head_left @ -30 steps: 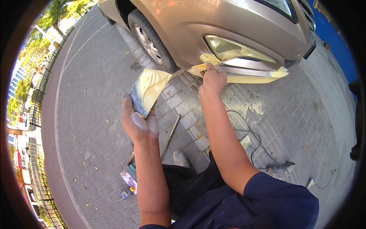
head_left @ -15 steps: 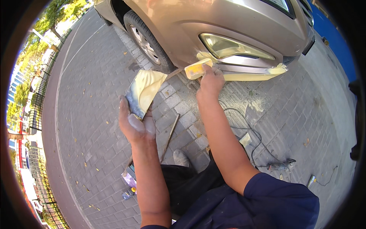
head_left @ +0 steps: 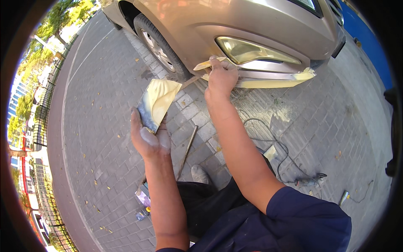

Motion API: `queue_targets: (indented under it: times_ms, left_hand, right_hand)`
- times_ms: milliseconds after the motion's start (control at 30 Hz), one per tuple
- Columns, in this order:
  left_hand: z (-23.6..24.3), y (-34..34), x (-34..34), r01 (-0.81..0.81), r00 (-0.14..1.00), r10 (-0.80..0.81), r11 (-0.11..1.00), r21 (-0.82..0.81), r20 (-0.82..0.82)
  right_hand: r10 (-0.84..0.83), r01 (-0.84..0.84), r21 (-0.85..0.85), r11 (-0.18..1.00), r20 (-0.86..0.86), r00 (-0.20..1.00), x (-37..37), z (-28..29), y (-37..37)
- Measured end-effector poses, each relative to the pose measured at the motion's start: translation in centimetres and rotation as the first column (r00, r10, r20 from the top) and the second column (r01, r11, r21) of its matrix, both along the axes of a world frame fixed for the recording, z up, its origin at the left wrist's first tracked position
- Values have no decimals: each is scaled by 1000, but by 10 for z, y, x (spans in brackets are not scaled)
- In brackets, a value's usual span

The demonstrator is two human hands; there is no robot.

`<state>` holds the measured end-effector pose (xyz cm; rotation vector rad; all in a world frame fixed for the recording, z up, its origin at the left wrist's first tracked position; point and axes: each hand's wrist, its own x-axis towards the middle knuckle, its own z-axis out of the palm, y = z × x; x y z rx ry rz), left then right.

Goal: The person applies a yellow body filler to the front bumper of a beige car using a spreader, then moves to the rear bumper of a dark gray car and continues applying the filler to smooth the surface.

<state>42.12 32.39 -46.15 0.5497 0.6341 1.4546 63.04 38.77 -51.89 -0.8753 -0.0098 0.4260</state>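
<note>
In my left hand [head_left: 149,138], whose palm is dusted pale, I hold a blue-grey board [head_left: 158,105] piled with pale yellow putty. My right hand [head_left: 221,79] grips a flat spreader [head_left: 203,65] coated in the same putty, raised against the lower corner of the tan car bumper [head_left: 195,40], just left of the fog lamp [head_left: 256,52]. A long band of pale yellow putty [head_left: 285,84] runs along the bumper's lower edge.
A wheel [head_left: 157,46] is behind the corner. On the paving [head_left: 100,126] lie a metal bar [head_left: 188,149], cables with a power tool [head_left: 304,183], a pale sheet [head_left: 272,153] and a small coloured box [head_left: 142,197]. A fence runs along the far left.
My right hand has moved left and up along the bumper corner, and the spreader has turned flatter to my view. My left hand with the board has drifted slightly left and down.
</note>
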Motion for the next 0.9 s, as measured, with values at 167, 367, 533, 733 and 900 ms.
queue_targets:
  times_ms: [167,367,533,733,900]
  left_hand:
    - [1,1,-6,11,1000,-11,1000,14,3]
    - [1,0,-2,16,1000,-16,1000,7,-2]
    - [2,-1,-3,13,1000,-13,1000,12,2]
    - [3,-2,-3,3,1000,-3,1000,18,9]
    - [-1,1,-10,23,1000,-23,999,29,-2]
  right_hand:
    - [34,-35,-35,999,-2,999,-18,6,-23]
    - [-80,71,-99,993,-91,993,19,-44,-43]
    - [-59,52,-111,992,-60,996,8,-25,-23]
    - [68,-63,-77,995,67,995,-13,-1,-1]
    - [155,-154,-11,988,80,985,-27,-36,-29]
